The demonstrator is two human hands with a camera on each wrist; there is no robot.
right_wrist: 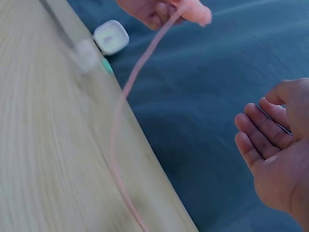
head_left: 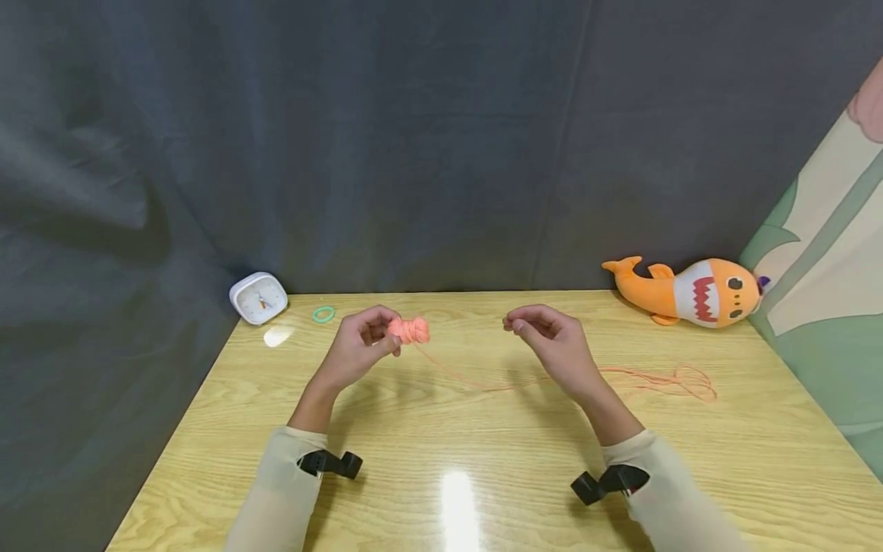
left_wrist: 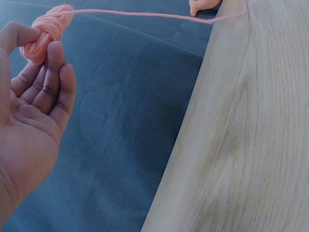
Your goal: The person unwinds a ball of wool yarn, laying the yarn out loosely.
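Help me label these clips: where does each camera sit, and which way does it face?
Head: worn on the head, facing forward and down at the table; left hand, right hand and sleeves show.
Left wrist: worn there, looking along the left hand to the yarn bundle and dark cloth; apparently the right hand at the top edge.
Right wrist: worn there, looking along the right hand toward the cloth; the left hand shows at the top.
Shared: head and right wrist both show the white clock.

The left forearm and right forearm slant inward. The left grip pinches between thumb and fingers; the right grip, well apart, holds nothing, its fingers loosely curved.
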